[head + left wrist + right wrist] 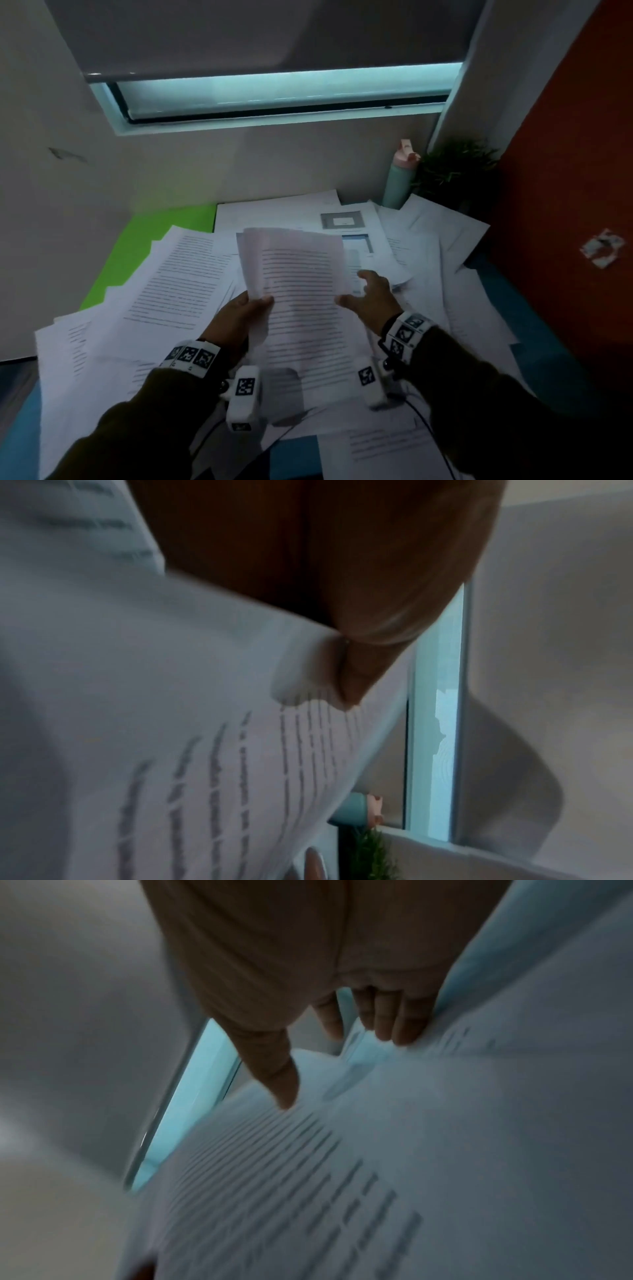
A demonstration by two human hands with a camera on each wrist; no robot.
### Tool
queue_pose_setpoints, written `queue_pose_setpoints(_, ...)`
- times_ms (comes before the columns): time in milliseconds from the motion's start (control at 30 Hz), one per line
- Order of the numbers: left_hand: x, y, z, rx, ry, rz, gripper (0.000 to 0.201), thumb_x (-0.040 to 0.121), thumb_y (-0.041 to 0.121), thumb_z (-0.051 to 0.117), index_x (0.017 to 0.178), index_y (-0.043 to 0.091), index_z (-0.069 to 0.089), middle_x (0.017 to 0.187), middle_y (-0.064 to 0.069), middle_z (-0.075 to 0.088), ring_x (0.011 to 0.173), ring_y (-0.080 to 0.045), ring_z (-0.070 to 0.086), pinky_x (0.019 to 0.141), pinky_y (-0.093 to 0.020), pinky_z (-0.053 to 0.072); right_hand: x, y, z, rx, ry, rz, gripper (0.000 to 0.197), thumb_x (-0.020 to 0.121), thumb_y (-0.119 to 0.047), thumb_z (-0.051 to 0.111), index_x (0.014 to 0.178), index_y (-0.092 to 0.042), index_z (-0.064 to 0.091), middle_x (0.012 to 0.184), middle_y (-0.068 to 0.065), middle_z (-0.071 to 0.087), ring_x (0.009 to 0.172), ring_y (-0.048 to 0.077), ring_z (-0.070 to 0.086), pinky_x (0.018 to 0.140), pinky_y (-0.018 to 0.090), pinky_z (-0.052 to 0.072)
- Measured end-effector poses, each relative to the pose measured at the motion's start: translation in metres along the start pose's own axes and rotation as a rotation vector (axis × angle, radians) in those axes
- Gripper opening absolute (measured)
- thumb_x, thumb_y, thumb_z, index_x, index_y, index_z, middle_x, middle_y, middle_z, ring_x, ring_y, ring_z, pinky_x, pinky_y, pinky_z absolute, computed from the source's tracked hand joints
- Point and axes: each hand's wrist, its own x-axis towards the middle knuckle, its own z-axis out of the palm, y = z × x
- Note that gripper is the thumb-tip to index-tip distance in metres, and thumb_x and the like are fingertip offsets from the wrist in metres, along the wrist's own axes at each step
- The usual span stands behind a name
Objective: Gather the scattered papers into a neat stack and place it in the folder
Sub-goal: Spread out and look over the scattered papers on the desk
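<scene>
My left hand (255, 305) pinches the lower left corner of a few printed sheets (294, 263) and holds them raised and tilted above the desk. In the left wrist view the thumb (352, 669) presses on the held sheets (171, 696). My right hand (368, 291) is open beside the sheets' right edge. Its straight fingers (404, 1026) touch loose papers (377, 1150) on the desk. Several more scattered papers (164, 284) cover the desk. The green folder (164, 233) lies at the back left, partly hidden under them.
A teal bottle with a pink lid (399, 174) and a small green plant (455, 171) stand in the back right corner. An orange-red partition (565, 171) bounds the right side. A white wall with a window runs along the back. Blue desk surface (507, 301) shows at the right.
</scene>
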Motion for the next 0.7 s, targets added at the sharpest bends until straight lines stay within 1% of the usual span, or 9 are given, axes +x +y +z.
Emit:
queue_pose_setpoints(67, -0.005, 0.010, 0.016, -0.042, -0.029, 0.012, 0.018, 0.101, 0.005, 0.044, 0.106, -0.001, 0.060, 0.064, -0.008, 0.072, 0.051, -0.016, 0.069, 0.047, -0.019, 0.053, 0.002, 0.001, -0.019, 0.383, -0.123, 0.101, 0.101, 0.066, -0.043, 0.084, 0.145, -0.010, 0.031, 0.138, 0.004, 0.040, 0.129, 0.026, 0.045, 0.106, 0.045, 0.041)
queue_pose_setpoints(100, -0.008, 0.015, 0.024, -0.050, -0.070, 0.000, 0.018, 0.100, 0.005, 0.043, 0.106, -0.001, 0.059, 0.065, -0.009, 0.071, 0.052, -0.016, 0.069, 0.048, -0.019, 0.054, 0.001, 0.003, -0.029, 0.600, -0.261, 0.115, 0.099, 0.066, -0.039, 0.085, 0.144, -0.005, 0.034, 0.139, 0.010, 0.048, 0.126, 0.031, 0.051, 0.105, 0.047, 0.043)
queue_pose_setpoints(200, -0.003, 0.021, 0.046, 0.016, -0.082, -0.032, 0.024, 0.093, 0.006, 0.056, 0.116, 0.001, 0.058, 0.081, -0.018, 0.072, 0.056, -0.018, 0.067, 0.052, -0.024, 0.055, -0.009, 0.005, -0.055, 0.767, -0.471, 0.050, 0.064, 0.077, -0.023, 0.077, 0.130, 0.002, 0.053, 0.127, 0.023, 0.061, 0.115, 0.038, 0.060, 0.099, 0.048, 0.048)
queue_pose_setpoints(267, 0.009, 0.016, 0.052, 0.267, 0.090, 0.023, 0.025, 0.094, 0.009, 0.060, 0.118, 0.003, 0.059, 0.099, -0.028, 0.071, 0.061, -0.017, 0.066, 0.060, -0.024, 0.053, -0.012, 0.013, -0.071, 0.762, -0.355, 0.070, 0.045, 0.084, -0.010, 0.065, 0.126, 0.003, 0.057, 0.124, 0.021, 0.063, 0.110, 0.035, 0.062, 0.093, 0.043, 0.053)
queue_pose_setpoints(333, 0.018, 0.015, 0.052, 0.629, 0.332, 0.097, 0.046, 0.090, 0.021, 0.068, 0.130, 0.004, 0.055, 0.132, -0.026, 0.057, 0.102, -0.028, 0.064, 0.087, -0.031, 0.048, -0.006, 0.029, -0.088, 0.666, -0.128, 0.078, 0.039, 0.089, -0.006, 0.060, 0.128, 0.000, 0.056, 0.127, 0.020, 0.061, 0.111, 0.033, 0.061, 0.096, 0.045, 0.051)
queue_pose_setpoints(400, 0.018, 0.016, 0.049, 0.743, 0.483, 0.030, 0.067, 0.086, 0.033, 0.071, 0.141, 0.006, 0.045, 0.146, -0.024, 0.041, 0.130, -0.036, 0.047, 0.105, -0.038, 0.039, 0.003, 0.051, -0.102, 0.470, 0.015, 0.103, 0.040, 0.090, -0.014, 0.064, 0.128, -0.004, 0.057, 0.127, 0.017, 0.061, 0.112, 0.032, 0.060, 0.102, 0.048, 0.046)
queue_pose_setpoints(467, 0.019, 0.015, 0.044, 0.814, 0.471, -0.107, 0.080, 0.085, 0.041, 0.070, 0.148, 0.007, 0.034, 0.151, -0.024, 0.031, 0.136, -0.038, 0.040, 0.105, -0.039, 0.037, 0.004, 0.063, -0.109, 0.325, 0.039, 0.143, 0.041, 0.089, -0.020, 0.066, 0.128, -0.007, 0.058, 0.126, 0.015, 0.062, 0.111, 0.033, 0.059, 0.103, 0.050, 0.044)
queue_pose_setpoints(567, 0.021, 0.006, 0.037, 0.856, 0.386, -0.192, 0.083, 0.086, 0.042, 0.069, 0.148, 0.004, 0.031, 0.151, -0.023, 0.031, 0.134, -0.038, 0.043, 0.097, -0.036, 0.041, -0.005, 0.063, -0.104, 0.386, 0.021, 0.179, 0.039, 0.090, -0.014, 0.063, 0.127, -0.003, 0.057, 0.122, 0.014, 0.062, 0.111, 0.034, 0.059, 0.102, 0.051, 0.045)
queue_pose_setpoints(700, 0.027, -0.003, 0.031, 0.802, 0.284, -0.183, 0.076, 0.080, 0.026, 0.077, 0.140, -0.002, 0.040, 0.131, -0.027, 0.056, 0.117, -0.040, 0.059, 0.096, -0.044, 0.052, -0.015, 0.050, -0.074, 0.360, -0.019, 0.129, 0.043, 0.088, -0.011, 0.065, 0.129, -0.001, 0.056, 0.126, 0.016, 0.061, 0.113, 0.033, 0.059, 0.103, 0.050, 0.044)
